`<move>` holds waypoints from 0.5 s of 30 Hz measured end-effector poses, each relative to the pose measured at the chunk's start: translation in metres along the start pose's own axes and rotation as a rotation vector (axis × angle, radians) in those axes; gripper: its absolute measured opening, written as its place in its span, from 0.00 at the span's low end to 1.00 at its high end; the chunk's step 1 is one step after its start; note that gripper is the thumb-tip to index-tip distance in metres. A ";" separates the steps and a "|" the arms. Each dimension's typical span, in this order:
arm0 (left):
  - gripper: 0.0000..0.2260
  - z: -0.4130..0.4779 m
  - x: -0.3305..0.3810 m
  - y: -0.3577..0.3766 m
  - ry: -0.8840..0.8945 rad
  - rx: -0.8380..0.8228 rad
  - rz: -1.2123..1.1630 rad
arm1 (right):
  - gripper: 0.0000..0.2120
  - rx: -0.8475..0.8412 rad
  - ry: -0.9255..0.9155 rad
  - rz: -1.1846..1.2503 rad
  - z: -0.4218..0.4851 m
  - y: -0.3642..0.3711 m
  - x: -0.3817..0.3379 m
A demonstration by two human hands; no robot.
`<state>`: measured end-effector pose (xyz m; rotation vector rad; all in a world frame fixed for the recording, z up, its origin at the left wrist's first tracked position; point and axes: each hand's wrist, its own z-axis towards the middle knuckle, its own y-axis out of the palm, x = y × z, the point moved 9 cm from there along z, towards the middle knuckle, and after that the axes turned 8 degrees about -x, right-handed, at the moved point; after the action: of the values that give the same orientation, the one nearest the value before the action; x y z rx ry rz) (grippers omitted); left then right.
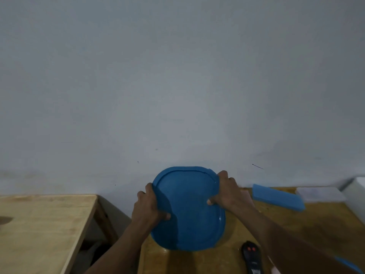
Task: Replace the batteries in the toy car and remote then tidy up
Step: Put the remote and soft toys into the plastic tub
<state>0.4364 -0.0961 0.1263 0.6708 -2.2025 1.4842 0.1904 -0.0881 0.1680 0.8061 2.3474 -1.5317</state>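
Darker wooden table [325,220], right side: black remote [252,258] near front edge; blue foam block [277,196] toward the wall; pale flat box [320,193] just beyond it. Lighter wooden table [45,224] at left, gap between.

Centre: lid [189,208] is hanging over the near-left part of the right worktop [316,224], the left grip [147,210] holding its left rim and the right grip [227,191] its right rim. Near right: remote [251,258] is lying on this worktop, before the lid and just left of the right forearm. Far right: block [278,196] is lying on the worktop, right of the lid; what may be a flat box [320,193] is sitting just right of it. Left: second worktop [45,224] is standing apart across a gap. Behind all: wall [177,76].
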 end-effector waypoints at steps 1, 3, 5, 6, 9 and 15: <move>0.44 0.001 -0.001 -0.001 -0.001 0.006 -0.028 | 0.30 0.025 -0.006 0.050 -0.001 -0.002 0.004; 0.45 0.002 -0.002 0.000 0.007 0.005 -0.059 | 0.25 0.061 -0.013 0.095 -0.004 -0.004 0.009; 0.44 0.002 -0.003 0.001 0.023 0.005 -0.075 | 0.24 0.046 -0.008 0.111 -0.002 -0.001 0.013; 0.42 0.002 -0.003 0.000 0.034 0.013 -0.081 | 0.24 0.039 -0.006 0.120 -0.001 0.001 0.016; 0.35 0.002 0.001 -0.011 0.053 0.057 -0.100 | 0.21 0.079 0.020 0.181 0.004 -0.003 0.027; 0.31 -0.030 0.006 -0.025 0.058 0.099 -0.079 | 0.28 0.052 -0.080 0.317 -0.015 -0.001 0.033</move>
<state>0.4483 -0.0766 0.1586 0.7281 -2.0468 1.5610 0.1646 -0.0644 0.1595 1.0501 2.0145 -1.4631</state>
